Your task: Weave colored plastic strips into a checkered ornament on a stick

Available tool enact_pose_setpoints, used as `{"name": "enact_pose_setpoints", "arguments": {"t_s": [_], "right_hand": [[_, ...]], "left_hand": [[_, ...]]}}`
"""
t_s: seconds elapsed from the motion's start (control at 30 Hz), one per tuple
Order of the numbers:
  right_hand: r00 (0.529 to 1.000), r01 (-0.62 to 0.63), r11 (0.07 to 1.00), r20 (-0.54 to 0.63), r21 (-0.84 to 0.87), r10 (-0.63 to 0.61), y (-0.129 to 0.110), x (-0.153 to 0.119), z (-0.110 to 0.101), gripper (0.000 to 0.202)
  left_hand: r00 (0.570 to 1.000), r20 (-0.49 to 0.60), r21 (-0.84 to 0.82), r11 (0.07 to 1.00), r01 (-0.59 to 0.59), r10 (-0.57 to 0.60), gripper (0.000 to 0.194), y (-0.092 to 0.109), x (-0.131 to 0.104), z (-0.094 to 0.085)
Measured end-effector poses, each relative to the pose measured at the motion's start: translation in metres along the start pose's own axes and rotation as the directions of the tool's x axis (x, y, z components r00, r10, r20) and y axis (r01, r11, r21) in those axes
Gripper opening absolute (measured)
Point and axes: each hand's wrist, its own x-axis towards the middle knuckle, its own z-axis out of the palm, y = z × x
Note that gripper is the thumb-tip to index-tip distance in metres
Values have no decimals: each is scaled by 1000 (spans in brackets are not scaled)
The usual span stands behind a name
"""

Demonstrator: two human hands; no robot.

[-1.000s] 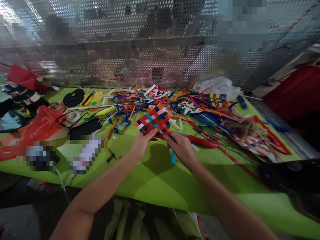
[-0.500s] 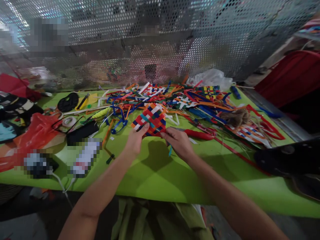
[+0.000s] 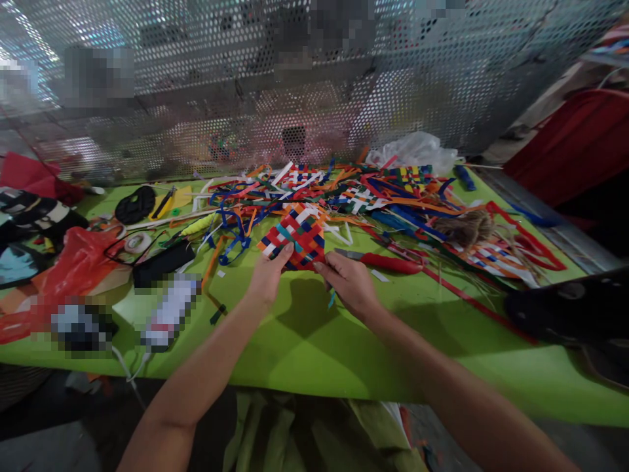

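Note:
A woven piece of red, white, blue, orange and teal strips (image 3: 299, 231) is held up above the green table (image 3: 304, 347). My left hand (image 3: 270, 272) grips its lower left edge, the thumb lying on the front. At the lower right corner, my right hand (image 3: 346, 275) pinches the piece, and a short teal strip end (image 3: 331, 300) hangs below the fingers. Red-handled scissors (image 3: 388, 263) lie just right of my right hand. Behind the woven piece spreads a tangle of coloured strips (image 3: 275, 190), with another woven patch (image 3: 361, 198) among them.
On the left are a red plastic bag (image 3: 73, 262), a tape roll (image 3: 137, 242), a black case (image 3: 164, 262) and a phone (image 3: 171, 311) with a cable. Twine (image 3: 464, 229) lies at right. A perforated metal screen (image 3: 319, 98) stands behind the table.
My hands and the woven piece have hardly moved; the grip is the same. The view has shifted slightly.

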Motion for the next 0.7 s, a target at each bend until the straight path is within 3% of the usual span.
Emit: {"name": "enact_pose_setpoints", "arguments": {"t_s": [0.37, 0.57, 0.7], "right_hand": [[998, 39, 992, 39, 119, -44, 6, 1, 3, 35], [996, 66, 982, 51, 179, -76, 0, -2, -2, 35], [995, 87, 988, 29, 131, -92, -2, -1, -8, 34]], "left_hand": [[994, 36, 95, 990, -106, 104, 40, 4, 0, -1], [999, 11, 36, 999, 33, -33, 39, 2, 2, -1], [996, 3, -15, 996, 88, -88, 41, 3, -1, 1]]}}
